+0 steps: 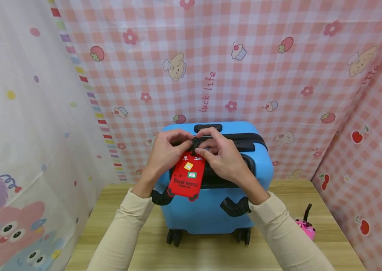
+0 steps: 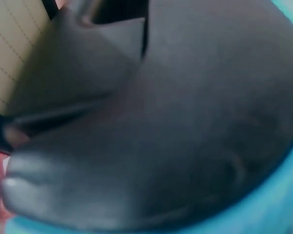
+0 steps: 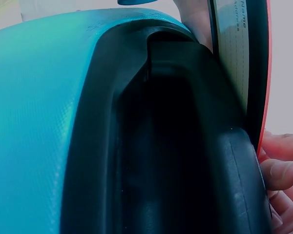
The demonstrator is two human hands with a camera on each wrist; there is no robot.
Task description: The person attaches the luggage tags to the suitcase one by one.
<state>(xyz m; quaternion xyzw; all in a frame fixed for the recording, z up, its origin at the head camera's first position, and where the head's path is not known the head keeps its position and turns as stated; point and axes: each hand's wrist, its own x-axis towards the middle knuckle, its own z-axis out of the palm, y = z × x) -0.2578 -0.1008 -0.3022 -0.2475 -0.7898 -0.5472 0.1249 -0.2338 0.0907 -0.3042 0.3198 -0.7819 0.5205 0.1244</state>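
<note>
A red luggage tag with "Travel World" lettering hangs in front of a blue suitcase, below its top edge. My left hand pinches the black strap at the tag's upper end from the left. From the right, my right hand holds the same strap with thumb and fingers. How the strap is fastened is hidden by the fingers. In the right wrist view the tag's edge stands beside the suitcase's black handle, its name card facing the case. The left wrist view is mostly filled by a blurred black handle.
The suitcase stands upright on a wooden surface, on black wheels. A small pink object with a black upright part lies right of it, partly behind my right sleeve. A checked cloth hangs behind, with patterned cloths at both sides.
</note>
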